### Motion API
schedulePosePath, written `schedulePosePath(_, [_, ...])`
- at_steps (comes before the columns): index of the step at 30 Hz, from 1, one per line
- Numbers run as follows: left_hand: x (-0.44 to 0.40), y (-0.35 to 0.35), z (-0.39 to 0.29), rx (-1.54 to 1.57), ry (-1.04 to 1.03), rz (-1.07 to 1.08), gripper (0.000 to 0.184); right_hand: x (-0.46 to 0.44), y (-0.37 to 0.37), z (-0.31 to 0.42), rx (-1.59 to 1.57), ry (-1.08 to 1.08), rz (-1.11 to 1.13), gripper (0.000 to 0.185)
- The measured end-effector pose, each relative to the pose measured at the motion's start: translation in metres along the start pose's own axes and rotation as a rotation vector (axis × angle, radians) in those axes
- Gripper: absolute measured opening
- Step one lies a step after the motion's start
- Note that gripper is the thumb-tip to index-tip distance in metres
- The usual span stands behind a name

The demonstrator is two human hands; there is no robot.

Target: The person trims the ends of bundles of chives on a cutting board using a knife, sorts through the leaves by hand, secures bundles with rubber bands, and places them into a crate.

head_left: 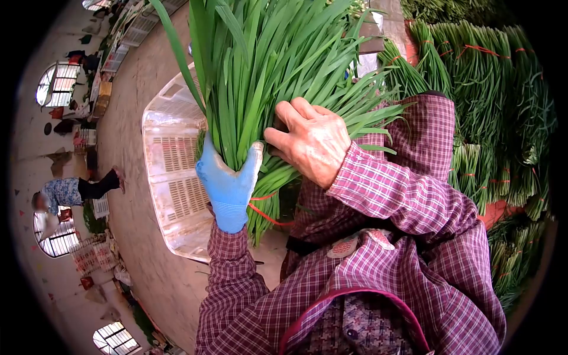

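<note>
A large bunch of long, flat green leaves that look like garlic chives [254, 77] fans out in front of me. My left hand [229, 183], in a blue work glove, is closed around its lower part, with the thumb on the near side. Against the right side of the bunch, my bare right hand [313, 142] has its fingers curled into the leaves; the fingertips are partly hidden. Below the gloved hand, a red tie [263, 204] crosses more green stalks, and its end hangs loose to the right.
A white slatted plastic crate [177, 171] stands on the floor to the left. Tied green bundles [479, 71] are stacked along the right. Far left, another person [65, 192] is near a wall lined with boxes and goods. My checked knee [423, 130] is beside the leaves.
</note>
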State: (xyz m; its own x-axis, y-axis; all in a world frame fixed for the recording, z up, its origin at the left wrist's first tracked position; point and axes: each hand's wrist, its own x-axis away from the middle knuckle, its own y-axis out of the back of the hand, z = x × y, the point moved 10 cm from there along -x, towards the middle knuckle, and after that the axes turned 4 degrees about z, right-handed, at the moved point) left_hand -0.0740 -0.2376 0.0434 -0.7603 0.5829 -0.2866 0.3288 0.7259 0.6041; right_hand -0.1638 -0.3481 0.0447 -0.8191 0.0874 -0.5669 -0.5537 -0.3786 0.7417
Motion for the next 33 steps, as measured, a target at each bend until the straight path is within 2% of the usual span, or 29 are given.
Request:
schedulePosePath(6, [0.002, 0.002, -0.002, -0.022, 0.058, 0.012, 0.051, 0.005, -0.026, -0.009, -0.037, -0.131, 0.157, 0.028])
schedulePosePath(7, [0.002, 0.003, -0.001, -0.023, 0.06, 0.011, 0.051, 0.005, -0.026, -0.01, -0.038, -0.13, 0.158, 0.028])
schedulePosePath(9, [0.002, 0.009, -0.002, -0.027, 0.012, -0.013, 0.052, 0.002, -0.025, -0.006, -0.132, -0.079, 0.147, 0.017])
schedulePosePath(22, [0.004, 0.022, -0.007, -0.078, -0.002, -0.065, 0.047, 0.002, -0.022, 0.0, -0.264, -0.111, 0.119, 0.02])
schedulePosePath(25, [0.006, 0.023, -0.007, -0.101, -0.025, -0.069, 0.046, 0.001, -0.037, -0.002, -0.204, -0.213, 0.293, 0.025])
schedulePosePath(33, [0.007, 0.024, -0.009, -0.1, -0.04, -0.117, 0.046, -0.006, -0.013, 0.01, -0.227, -0.102, 0.02, 0.024])
